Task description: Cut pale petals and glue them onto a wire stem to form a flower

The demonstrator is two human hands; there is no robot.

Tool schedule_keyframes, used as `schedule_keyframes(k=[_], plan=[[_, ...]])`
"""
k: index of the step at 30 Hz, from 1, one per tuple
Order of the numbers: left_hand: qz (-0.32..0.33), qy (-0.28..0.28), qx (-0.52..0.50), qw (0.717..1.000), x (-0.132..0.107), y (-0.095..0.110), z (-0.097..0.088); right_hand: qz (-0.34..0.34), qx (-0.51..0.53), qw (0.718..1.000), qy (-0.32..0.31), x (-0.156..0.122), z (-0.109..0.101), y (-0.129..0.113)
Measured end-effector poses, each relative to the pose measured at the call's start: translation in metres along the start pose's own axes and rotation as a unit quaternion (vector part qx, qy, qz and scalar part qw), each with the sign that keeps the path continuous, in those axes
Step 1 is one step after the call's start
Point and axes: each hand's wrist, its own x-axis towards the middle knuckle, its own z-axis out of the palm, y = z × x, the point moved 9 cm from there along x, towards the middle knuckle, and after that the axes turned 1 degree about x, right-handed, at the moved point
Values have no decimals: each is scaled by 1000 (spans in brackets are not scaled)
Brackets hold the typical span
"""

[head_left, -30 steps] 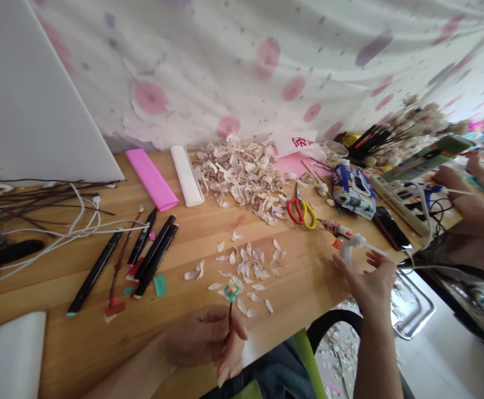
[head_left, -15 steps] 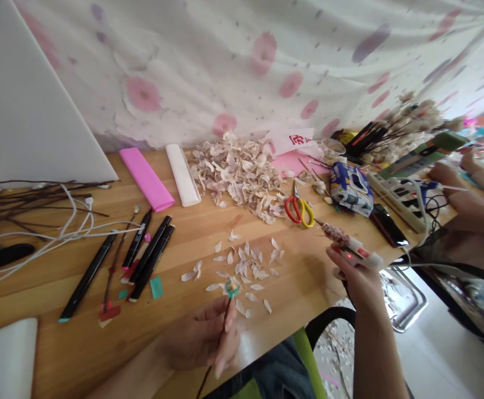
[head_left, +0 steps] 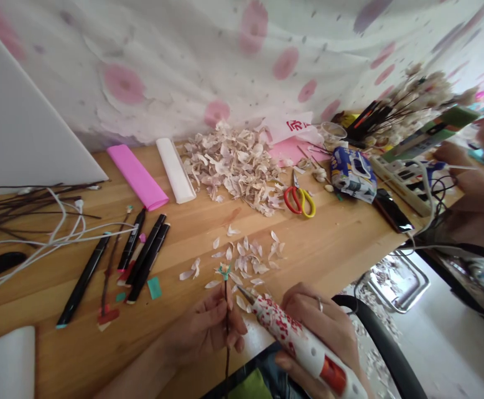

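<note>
My left hand [head_left: 210,324] pinches a thin dark flower stem [head_left: 227,338] that stands nearly upright. At its top is a small flower head [head_left: 224,271] in teal and cream. My right hand [head_left: 320,327] is closed around a white glue gun [head_left: 285,332] patterned with red. The gun's metal nozzle points up and left, close to the flower head; whether they touch I cannot tell. Loose pale petals [head_left: 252,260] lie scattered on the wooden table [head_left: 333,244] just beyond my hands.
A heap of dried petals [head_left: 233,166] lies at the back, beside red-and-yellow scissors [head_left: 299,200]. Black markers [head_left: 148,257], a pink paper roll [head_left: 137,177] and white cables [head_left: 65,238] are on the left. On the right are a phone [head_left: 393,210], a blue packet [head_left: 353,173] and another person's arm [head_left: 478,188].
My right hand has brought the glue gun from the right side of the table down and left to the flower head. My left hand still holds the stem, now more upright.
</note>
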Motion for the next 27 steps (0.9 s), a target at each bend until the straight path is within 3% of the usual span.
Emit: schedule_keyframes(k=[6, 15, 27], plan=[[-15, 28, 36, 999, 0, -9, -15, -5, -42, 999, 19, 5, 1, -1], [-25, 31, 51, 998, -2, -12, -16, -23, -89, 995, 49, 4, 11, 2], [-10, 9, 71, 997, -4, -11, -17, -32, -110, 993, 12, 6, 9, -3]])
